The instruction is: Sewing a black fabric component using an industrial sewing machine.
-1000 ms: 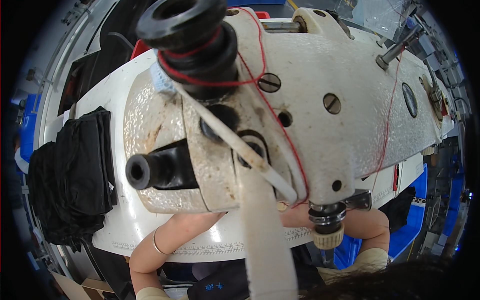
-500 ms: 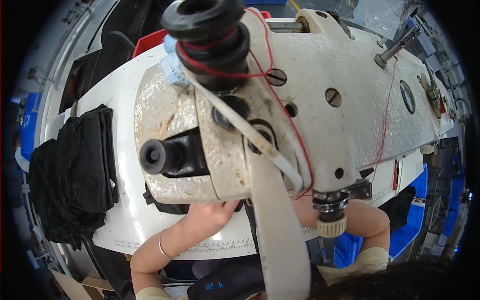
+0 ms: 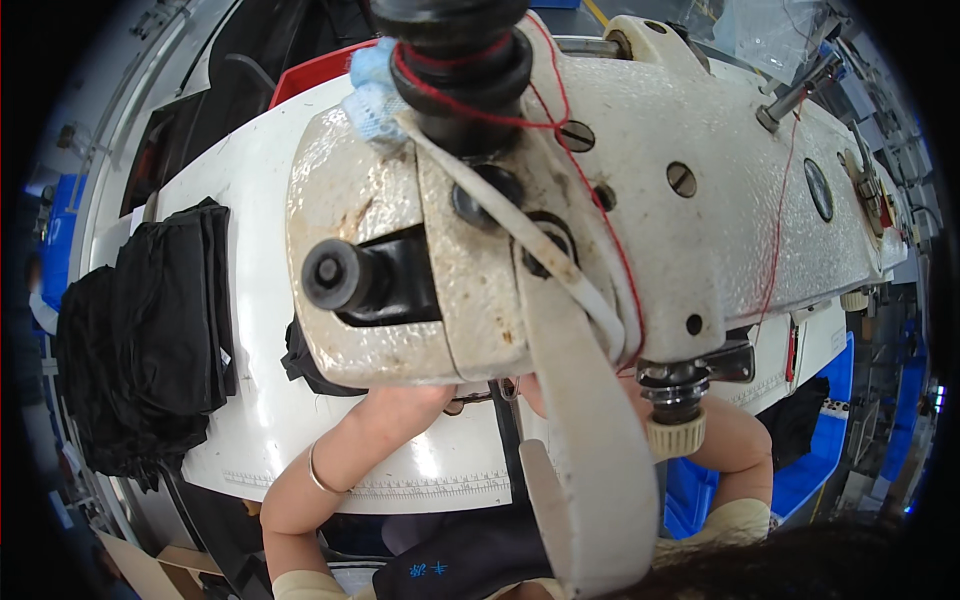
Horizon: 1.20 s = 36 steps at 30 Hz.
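A cream sewing machine head (image 3: 480, 310) with red thread (image 3: 625, 270) fills the middle and covers much of the work. My left hand (image 3: 408, 405), with a bangle at its wrist, reaches under the head's near edge; its fingers are hidden. Of my right hand (image 3: 533, 396), only a small part shows beside the machine's pale hanging strip (image 3: 590, 440); its fingers are hidden too. Between the hands, a black strap (image 3: 508, 445) runs toward me over the table edge, near a small metal part (image 3: 472, 399). Black fabric (image 3: 308, 365) pokes out left of the head.
A pile of folded black cloth pieces (image 3: 150, 330) lies on the left of the white table (image 3: 255, 400). A ruler strip (image 3: 400, 490) follows the near edge. Blue bins (image 3: 815, 470) stand at the right, and a red tray (image 3: 320, 75) sits behind the machine.
My left hand has gone farther under the machine head, so less of its fingers shows. The machine appears shifted right and up in the view, uncovering the small metal part between my hands.
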{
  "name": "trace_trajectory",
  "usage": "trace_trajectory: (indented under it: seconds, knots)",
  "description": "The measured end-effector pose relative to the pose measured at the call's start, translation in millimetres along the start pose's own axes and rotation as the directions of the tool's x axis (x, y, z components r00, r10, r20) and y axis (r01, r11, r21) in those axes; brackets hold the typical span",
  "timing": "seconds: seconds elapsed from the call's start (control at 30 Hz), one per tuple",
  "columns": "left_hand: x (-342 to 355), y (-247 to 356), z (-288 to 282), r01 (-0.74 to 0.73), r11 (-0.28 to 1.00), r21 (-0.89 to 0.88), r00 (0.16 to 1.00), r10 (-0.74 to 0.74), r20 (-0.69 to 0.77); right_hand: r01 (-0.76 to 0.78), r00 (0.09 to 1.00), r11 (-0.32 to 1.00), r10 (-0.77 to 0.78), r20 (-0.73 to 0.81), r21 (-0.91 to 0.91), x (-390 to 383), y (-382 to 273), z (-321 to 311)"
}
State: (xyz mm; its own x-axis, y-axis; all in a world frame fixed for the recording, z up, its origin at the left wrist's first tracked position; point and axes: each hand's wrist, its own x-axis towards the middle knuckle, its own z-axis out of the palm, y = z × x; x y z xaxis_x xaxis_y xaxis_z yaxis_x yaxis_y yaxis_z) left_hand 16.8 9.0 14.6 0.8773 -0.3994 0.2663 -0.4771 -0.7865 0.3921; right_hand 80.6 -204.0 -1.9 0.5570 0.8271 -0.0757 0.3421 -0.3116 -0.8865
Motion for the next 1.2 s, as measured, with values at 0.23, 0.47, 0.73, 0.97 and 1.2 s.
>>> trace_trajectory:
  seconds: [0.23, 0.47, 0.73, 0.97, 1.2]
  knots:
    - [1, -8, 12, 0.040, 0.999, 0.014, 0.999, -0.039, -0.030, -0.013, 1.000, 0.999, 0.014, 0.021, -0.035, 0, 2, 1]
    - [9, 0, 0, 0.055, 0.998, 0.027, 0.998, -0.054, -0.036, -0.082, 0.996, 0.995, 0.084, -0.043, 0.064, -6, -5, -7]
    - [12, 42, -35, 0.047, 0.961, 0.272, 0.995, -0.021, -0.096, 0.309, 0.735, 0.404, -0.676, -0.054, -0.861, 0, 7, -23]
    - [11, 55, -51, 0.026, 0.928, 0.372, 0.999, -0.011, -0.042, 0.644, 0.591, 0.147, -0.719, 0.366, -0.751, -5, -20, -37]
    - [28, 48, -49, 0.038, 0.988, 0.152, 0.998, -0.029, -0.064, 0.543, 0.755, 0.481, -0.639, 0.149, -0.689, 6, -22, -24]
